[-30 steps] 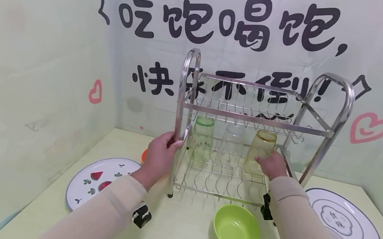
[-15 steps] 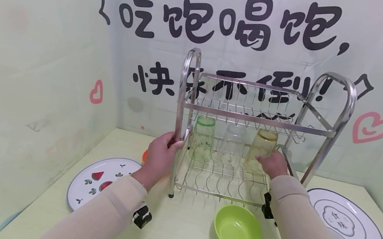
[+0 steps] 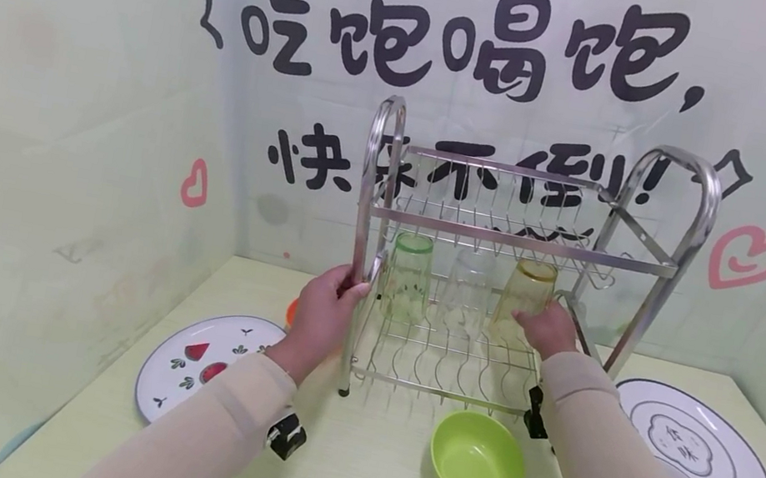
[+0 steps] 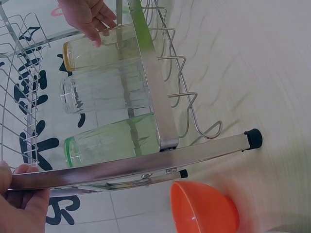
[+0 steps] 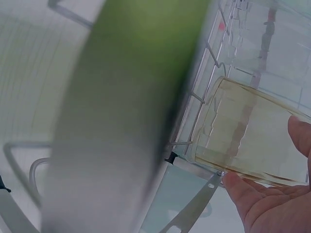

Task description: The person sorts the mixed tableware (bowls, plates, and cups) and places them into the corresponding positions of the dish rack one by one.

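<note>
My left hand (image 3: 326,306) grips the left post of a two-tier metal dish rack (image 3: 527,244), thumb in front; the left wrist view shows its fingers wrapped round the bar. My right hand (image 3: 548,330) holds a yellow-tinted glass (image 5: 252,131) at the right end of the lower shelf, thumb on one side and fingers on the other. That glass leans slightly, its amber-ringed end up. To its left stand a colourless glass (image 3: 466,295) and a green-tinted glass (image 3: 406,285), side by side on the wires. The rack's upper shelf holds no dishes.
A lime-green bowl (image 3: 477,462) sits in front of the rack. A watermelon-patterned plate (image 3: 175,390) lies left, partly under the left sleeve. An orange bowl (image 4: 201,208) is beside the rack's left leg. Two overlapping plates, including a dark-rimmed plate (image 3: 743,469), lie at right.
The head view has drifted slightly, so everything appears a little further right. Both hands keep their places on the rack and the yellow-tinted glass.
</note>
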`<state>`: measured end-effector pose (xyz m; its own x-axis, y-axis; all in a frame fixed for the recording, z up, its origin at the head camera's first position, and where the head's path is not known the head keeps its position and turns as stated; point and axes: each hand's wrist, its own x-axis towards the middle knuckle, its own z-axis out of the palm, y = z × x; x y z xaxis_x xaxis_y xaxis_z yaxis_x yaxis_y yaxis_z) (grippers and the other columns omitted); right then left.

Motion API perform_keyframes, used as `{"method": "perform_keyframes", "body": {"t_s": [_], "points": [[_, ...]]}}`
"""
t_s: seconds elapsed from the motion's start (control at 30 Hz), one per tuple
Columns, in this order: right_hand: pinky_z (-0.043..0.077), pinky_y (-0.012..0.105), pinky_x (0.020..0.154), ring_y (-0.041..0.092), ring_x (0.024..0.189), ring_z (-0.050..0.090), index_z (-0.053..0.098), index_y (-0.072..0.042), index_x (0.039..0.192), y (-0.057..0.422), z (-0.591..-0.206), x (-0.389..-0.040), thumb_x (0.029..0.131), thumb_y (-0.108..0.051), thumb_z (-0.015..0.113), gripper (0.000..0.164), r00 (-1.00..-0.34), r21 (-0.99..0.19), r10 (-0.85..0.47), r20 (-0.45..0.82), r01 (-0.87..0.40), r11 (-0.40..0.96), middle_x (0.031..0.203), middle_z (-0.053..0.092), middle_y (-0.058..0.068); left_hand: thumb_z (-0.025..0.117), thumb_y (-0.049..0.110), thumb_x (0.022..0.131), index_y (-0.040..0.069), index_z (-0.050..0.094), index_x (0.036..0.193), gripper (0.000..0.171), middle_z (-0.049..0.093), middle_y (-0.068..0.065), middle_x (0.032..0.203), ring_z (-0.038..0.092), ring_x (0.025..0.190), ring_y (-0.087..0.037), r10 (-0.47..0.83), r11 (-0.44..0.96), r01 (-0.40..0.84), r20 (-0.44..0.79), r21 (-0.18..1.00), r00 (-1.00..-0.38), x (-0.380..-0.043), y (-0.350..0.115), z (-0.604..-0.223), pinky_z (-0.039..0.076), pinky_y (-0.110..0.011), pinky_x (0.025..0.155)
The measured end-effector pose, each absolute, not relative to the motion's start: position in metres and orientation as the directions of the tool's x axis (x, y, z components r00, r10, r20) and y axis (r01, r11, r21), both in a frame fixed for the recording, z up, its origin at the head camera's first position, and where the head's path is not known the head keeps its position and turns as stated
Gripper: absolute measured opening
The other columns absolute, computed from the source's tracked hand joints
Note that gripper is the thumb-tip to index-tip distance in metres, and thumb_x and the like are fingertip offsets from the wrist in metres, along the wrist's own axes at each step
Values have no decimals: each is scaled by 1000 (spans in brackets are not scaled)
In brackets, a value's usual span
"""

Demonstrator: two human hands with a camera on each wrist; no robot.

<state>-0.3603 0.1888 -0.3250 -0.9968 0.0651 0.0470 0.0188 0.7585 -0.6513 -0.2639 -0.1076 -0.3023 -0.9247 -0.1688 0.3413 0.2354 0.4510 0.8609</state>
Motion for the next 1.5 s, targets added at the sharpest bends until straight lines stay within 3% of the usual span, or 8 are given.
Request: {"method": "perform_keyframes", "body": {"t_s": [0.13,0.33,0.7,1.07,1.27,1.5], "points": [[31,55,108,52,127,37,29,20,139,190,-324,-358,96,-25,55,68,-996,-649,68,60,12,761,138,36,40,60,13,95,0,65,111,21,67,-14,100,55,82,-21,-167,448,227,331,865,-929,-262,-106,-300,47,-29,67],[25,55,111,52,133,28,20,20,142,192,-322,-356,95,-27,54,75,-997,-662,72,40,28,749,145,27,39,60,13,95,1,64,110,20,66,-13,98,54,81,-21,-165,444,224,325,867,-931,-260,-104,-298,46,-29,66],[26,57,110,54,132,28,19,20,142,195,-318,-348,96,-25,53,73,-999,-667,47,11,28,745,145,25,40,58,14,97,0,62,119,26,64,-14,102,53,86,-23,-163,417,208,298,885,-941,-257,-103,-298,47,-31,70],[19,59,112,53,139,13,5,16,146,191,-309,-330,95,-24,53,81,-1000,-683,-16,-12,-4,731,152,7,36,59,12,96,0,58,122,29,63,-15,115,56,96,-25,-175,418,169,261,893,-949,-254,-103,-301,52,-38,81],[17,59,113,51,140,12,4,12,148,188,-306,-315,95,-26,52,81,-999,-656,-48,7,-40,754,155,6,32,61,10,94,0,54,130,38,62,-17,122,59,107,-29,-194,399,152,245,904,-950,-253,-103,-303,52,-41,89],[16,58,113,51,139,12,2,15,147,190,-306,-304,95,-22,53,82,-995,-636,-85,59,-103,765,153,6,35,65,11,92,3,52,134,45,58,-15,130,56,117,-31,-213,388,131,227,912,-950,-252,-106,-302,49,-42,95]]}}
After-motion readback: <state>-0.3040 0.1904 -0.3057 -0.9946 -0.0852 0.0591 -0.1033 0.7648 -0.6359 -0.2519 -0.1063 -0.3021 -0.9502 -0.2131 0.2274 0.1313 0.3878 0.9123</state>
